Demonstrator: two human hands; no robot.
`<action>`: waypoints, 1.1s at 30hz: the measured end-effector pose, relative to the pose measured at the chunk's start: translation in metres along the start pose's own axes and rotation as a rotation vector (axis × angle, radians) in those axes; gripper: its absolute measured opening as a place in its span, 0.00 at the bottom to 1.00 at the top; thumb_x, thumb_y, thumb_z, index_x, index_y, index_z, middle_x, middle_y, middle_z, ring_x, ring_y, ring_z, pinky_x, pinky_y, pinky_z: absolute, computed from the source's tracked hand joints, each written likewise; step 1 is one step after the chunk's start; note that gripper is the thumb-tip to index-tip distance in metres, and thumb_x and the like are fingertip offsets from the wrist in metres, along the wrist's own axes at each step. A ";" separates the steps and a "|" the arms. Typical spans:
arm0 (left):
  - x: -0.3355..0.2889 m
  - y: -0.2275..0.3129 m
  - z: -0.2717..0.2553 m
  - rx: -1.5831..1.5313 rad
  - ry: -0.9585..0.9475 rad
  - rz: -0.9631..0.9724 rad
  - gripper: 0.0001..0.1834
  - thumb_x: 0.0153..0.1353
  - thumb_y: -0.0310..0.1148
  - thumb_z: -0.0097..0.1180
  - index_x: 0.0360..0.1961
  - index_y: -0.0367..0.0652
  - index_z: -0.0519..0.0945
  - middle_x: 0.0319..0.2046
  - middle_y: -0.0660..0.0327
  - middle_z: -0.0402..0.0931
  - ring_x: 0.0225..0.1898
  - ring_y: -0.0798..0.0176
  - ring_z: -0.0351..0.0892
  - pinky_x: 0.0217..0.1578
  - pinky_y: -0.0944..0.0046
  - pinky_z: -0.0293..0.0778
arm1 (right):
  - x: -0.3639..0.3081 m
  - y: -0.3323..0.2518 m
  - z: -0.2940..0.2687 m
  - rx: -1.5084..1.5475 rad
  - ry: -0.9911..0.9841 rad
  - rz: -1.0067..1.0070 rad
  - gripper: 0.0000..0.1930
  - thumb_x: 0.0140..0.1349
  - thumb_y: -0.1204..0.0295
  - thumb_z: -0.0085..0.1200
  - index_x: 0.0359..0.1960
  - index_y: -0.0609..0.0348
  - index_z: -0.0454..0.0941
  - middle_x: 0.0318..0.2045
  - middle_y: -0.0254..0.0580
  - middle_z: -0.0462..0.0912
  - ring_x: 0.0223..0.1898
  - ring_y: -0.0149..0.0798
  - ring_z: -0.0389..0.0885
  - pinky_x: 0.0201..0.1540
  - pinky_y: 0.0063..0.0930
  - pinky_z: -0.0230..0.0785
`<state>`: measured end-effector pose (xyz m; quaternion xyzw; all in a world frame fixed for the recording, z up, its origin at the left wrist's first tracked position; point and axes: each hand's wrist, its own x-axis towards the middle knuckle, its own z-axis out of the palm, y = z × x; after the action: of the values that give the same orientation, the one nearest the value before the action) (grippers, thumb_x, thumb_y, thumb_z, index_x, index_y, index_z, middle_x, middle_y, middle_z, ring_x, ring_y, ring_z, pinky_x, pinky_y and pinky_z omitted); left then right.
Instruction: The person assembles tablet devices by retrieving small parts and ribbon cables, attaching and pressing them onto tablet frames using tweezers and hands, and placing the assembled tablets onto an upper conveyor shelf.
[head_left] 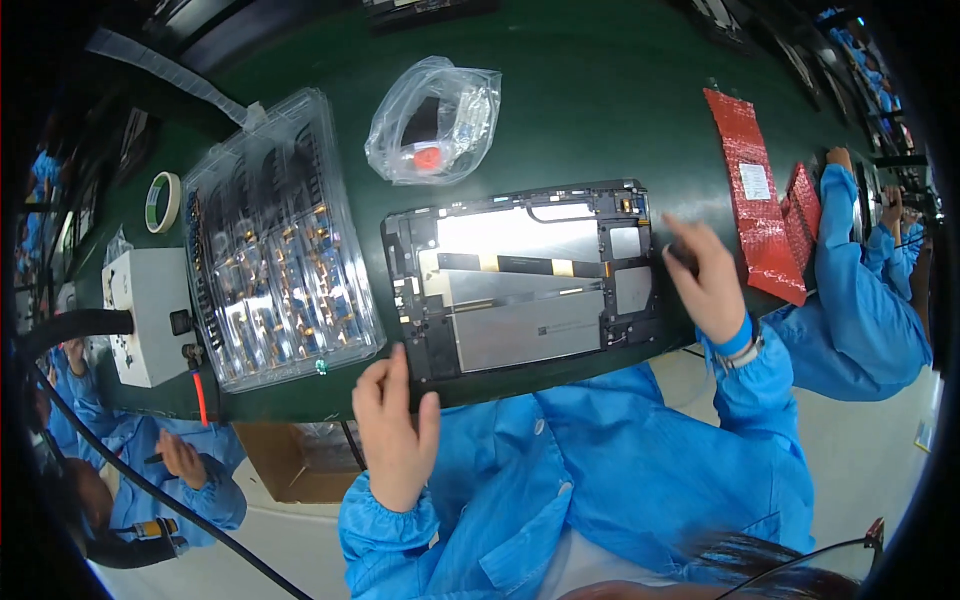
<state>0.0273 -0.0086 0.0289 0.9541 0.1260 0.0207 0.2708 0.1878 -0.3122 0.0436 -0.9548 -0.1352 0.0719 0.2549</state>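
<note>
In front of me on the dark green table lies an opened tablet, its silver battery plates, black flex strip and small boards exposed. My left hand is at the tablet's lower left corner, fingers apart, with the index fingertip at or very near its edge. Just off the right edge hovers my right hand, its fingers spread and partly bent, slightly blurred at the tips. I see nothing held in either hand. A blue band circles my right wrist.
Left of the tablet sits a clear plastic tray of small flex parts. Beyond it are a white box with a thick black hose and a tape roll. A clear bag lies behind; red bubble pouches lie right. People in blue sit on both sides.
</note>
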 end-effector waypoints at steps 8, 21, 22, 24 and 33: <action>-0.008 0.001 0.028 -1.081 -0.047 -0.138 0.27 0.56 0.20 0.43 0.59 0.40 0.57 0.57 0.50 0.59 0.56 0.59 0.63 0.55 0.65 0.60 | -0.040 0.025 0.022 0.942 -0.101 0.175 0.30 0.55 0.75 0.52 0.61 0.62 0.56 0.48 0.44 0.73 0.46 0.32 0.72 0.44 0.21 0.66; 0.117 0.075 -0.056 -1.281 -0.250 0.091 0.32 0.57 0.28 0.52 0.60 0.30 0.55 0.53 0.52 0.65 0.54 0.62 0.65 0.54 0.63 0.62 | 0.060 0.006 -0.069 1.386 0.028 0.083 0.20 0.59 0.73 0.47 0.53 0.67 0.65 0.42 0.44 0.77 0.39 0.32 0.79 0.39 0.23 0.74; 0.143 0.088 -0.062 -1.328 -0.261 0.147 0.29 0.58 0.28 0.51 0.59 0.29 0.57 0.50 0.54 0.67 0.53 0.63 0.66 0.53 0.62 0.62 | 0.087 0.019 -0.075 1.323 0.091 0.083 0.16 0.59 0.71 0.50 0.48 0.65 0.70 0.36 0.38 0.79 0.32 0.26 0.79 0.31 0.17 0.72; 0.194 0.112 -0.064 -1.358 -0.252 0.218 0.23 0.59 0.30 0.50 0.53 0.29 0.65 0.45 0.58 0.71 0.45 0.67 0.69 0.46 0.65 0.66 | 0.129 0.019 -0.089 1.259 0.157 0.143 0.08 0.56 0.66 0.54 0.33 0.56 0.76 0.26 0.30 0.79 0.21 0.22 0.72 0.19 0.13 0.58; 0.392 0.092 0.034 -0.854 -0.319 -0.133 0.14 0.55 0.31 0.52 0.40 0.32 0.73 0.28 0.57 0.71 0.25 0.65 0.67 0.28 0.65 0.66 | 0.274 0.072 -0.028 1.002 0.400 0.312 0.09 0.52 0.64 0.53 0.24 0.55 0.72 0.14 0.30 0.63 0.11 0.28 0.58 0.13 0.23 0.51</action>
<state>0.4309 -0.0026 0.0370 0.7381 0.1238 -0.0939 0.6566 0.4708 -0.3048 0.0125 -0.7207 0.1091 -0.0181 0.6844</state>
